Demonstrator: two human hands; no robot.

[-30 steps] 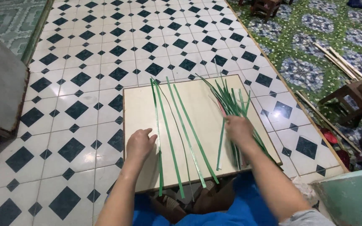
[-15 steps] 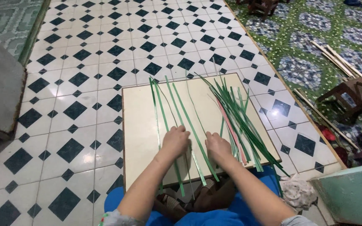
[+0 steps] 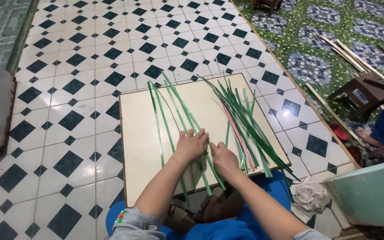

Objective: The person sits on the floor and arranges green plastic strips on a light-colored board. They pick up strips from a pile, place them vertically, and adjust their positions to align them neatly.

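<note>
Head view shows the left hand [image 3: 192, 144] and right hand [image 3: 223, 159] side by side, palms down, pressing green strips [image 3: 187, 119] flat on a cream board [image 3: 138, 146] (a looser bundle of strips [image 3: 241, 113] lies just right).

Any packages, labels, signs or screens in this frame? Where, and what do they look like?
No packages, signs or screens in view.
Small sleeve patch: on the grey left sleeve at the bottom edge, a small red and green mark; too small to tell its shape or whether it is a label.
</note>
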